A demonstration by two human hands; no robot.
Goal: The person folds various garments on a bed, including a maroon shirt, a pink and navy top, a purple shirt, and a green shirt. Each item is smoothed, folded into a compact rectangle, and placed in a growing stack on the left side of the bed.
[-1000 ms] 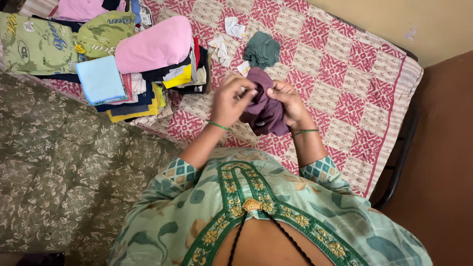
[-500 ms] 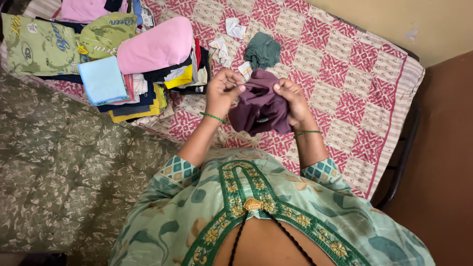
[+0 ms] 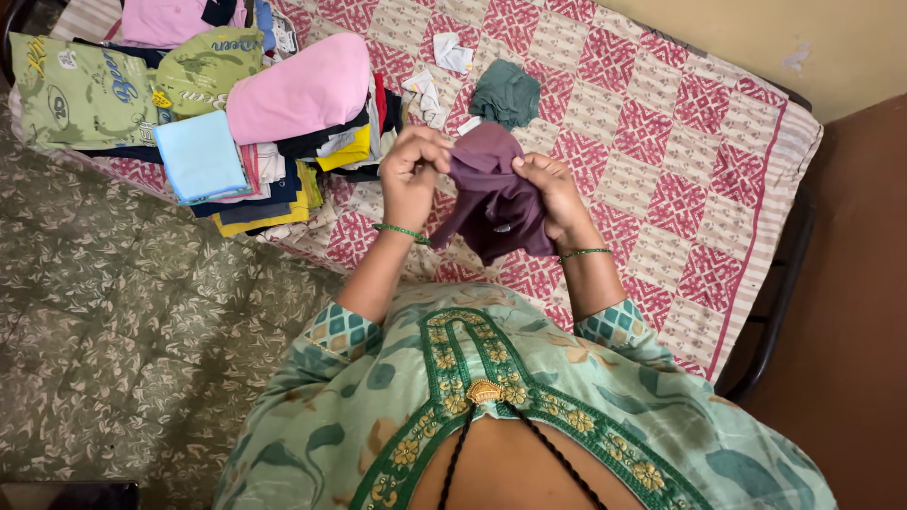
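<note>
A small dark purple garment [image 3: 496, 198] hangs in the air over the bed, gripped along its top edge by both my hands. My left hand [image 3: 413, 175] pinches its left corner and my right hand [image 3: 556, 194] pinches its right side. Each wrist wears a green bangle. The cloth droops in folds between the hands, above the red and cream patterned bedsheet [image 3: 661, 123]. A crumpled dark green cloth [image 3: 506, 93] lies on the sheet just beyond the hands.
A pile of folded clothes [image 3: 274, 142] with a pink piece on top and a light blue one beside it sits at the bed's left. Green printed garments [image 3: 104, 85] lie further left. Small white cloth scraps [image 3: 452, 52] lie near the green cloth. Patterned floor [image 3: 123, 331] lies left.
My hands have lifted the purple garment off the bed and drawn it wider between them, so it now hangs spread instead of bunched.
</note>
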